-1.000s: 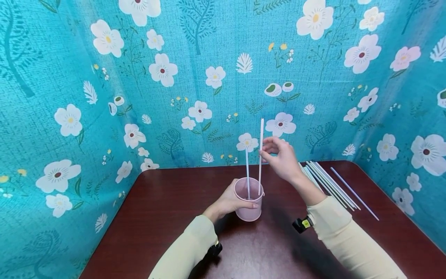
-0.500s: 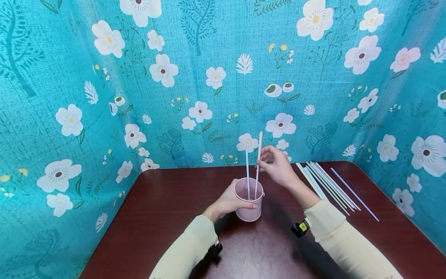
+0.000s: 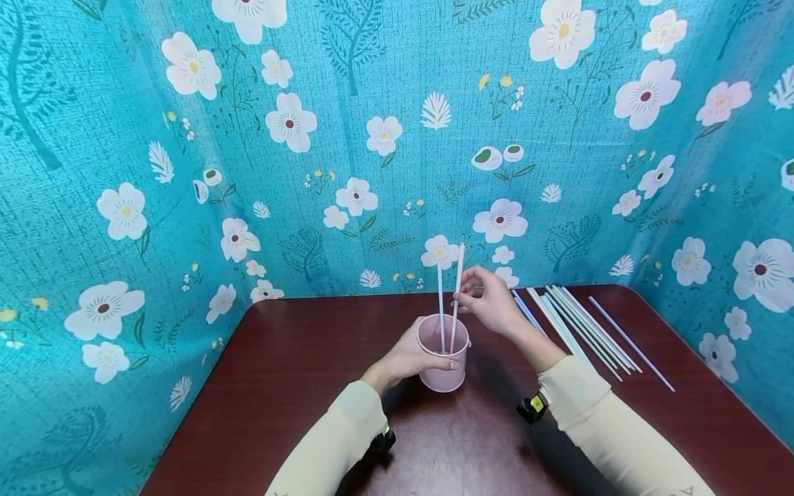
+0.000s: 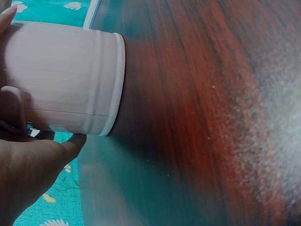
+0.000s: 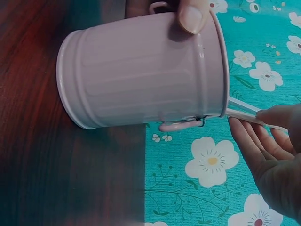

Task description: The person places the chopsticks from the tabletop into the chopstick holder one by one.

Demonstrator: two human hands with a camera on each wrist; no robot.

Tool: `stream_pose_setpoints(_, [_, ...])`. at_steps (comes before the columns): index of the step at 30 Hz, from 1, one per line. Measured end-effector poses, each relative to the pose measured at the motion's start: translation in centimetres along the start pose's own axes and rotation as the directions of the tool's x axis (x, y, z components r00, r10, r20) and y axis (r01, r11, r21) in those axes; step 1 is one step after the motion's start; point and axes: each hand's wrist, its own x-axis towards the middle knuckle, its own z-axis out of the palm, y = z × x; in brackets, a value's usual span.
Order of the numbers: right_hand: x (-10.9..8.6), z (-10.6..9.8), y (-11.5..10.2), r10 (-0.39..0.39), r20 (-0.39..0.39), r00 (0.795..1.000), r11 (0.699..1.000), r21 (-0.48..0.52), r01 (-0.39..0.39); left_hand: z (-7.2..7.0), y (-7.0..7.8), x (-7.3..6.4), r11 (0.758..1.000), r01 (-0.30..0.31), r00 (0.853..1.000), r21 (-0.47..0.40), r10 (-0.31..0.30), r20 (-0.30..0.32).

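A small pink metal bucket [image 3: 443, 377] with little side handles [image 5: 181, 125] stands upright on the table. My left hand [image 3: 406, 355] grips it from the left, thumb across the front near the rim; its other fingers are mostly hidden behind. Inside, a thin light blue stick [image 3: 441, 293] leans with its top well above the rim. My right hand [image 3: 492, 301] pinches a pale pink, straw-like stick [image 3: 460, 270] between thumb and fingertips, just above the rim. The lower end of this stick is inside the bucket, beside the blue one.
Several pale green and white sticks [image 3: 586, 324] lie side by side at the right of the dark red table [image 3: 298, 386]. A violet stick [image 3: 631, 344] lies apart, farther right. Blue sticks [image 3: 526, 308] show behind the right forearm. A flowered teal curtain [image 3: 347, 145] surrounds the table.
My right hand has moved down and slightly left, lowering the pale pink stick deeper into the bucket. The left hand and bucket have stayed in place.
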Motion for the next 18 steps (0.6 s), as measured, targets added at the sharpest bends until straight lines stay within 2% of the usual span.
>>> stream_pose_setpoints(8, [0.0, 0.4, 0.6, 0.022, 0.03, 0.999, 1.0, -0.009, -0.022, 0.1, 0.0, -0.1, 1.0, 0.006, 1.0, 0.01, -0.006, -0.01])
stream_pose_setpoints(13, [0.1, 0.5, 0.8, 0.032, 0.048, 0.998, 0.997, -0.068, -0.029, 0.0, 0.0, 0.0, 1.0, 0.012, 1.0, 0.007, -0.012, -0.014])
stream_pose_setpoints(18, [0.1, 0.5, 1.2, -0.002, 0.06, 0.998, 0.992, -0.13, 0.01, 0.1, -0.1, 0.0, 1.0, 0.016, 1.0, 0.004, -0.016, -0.016])
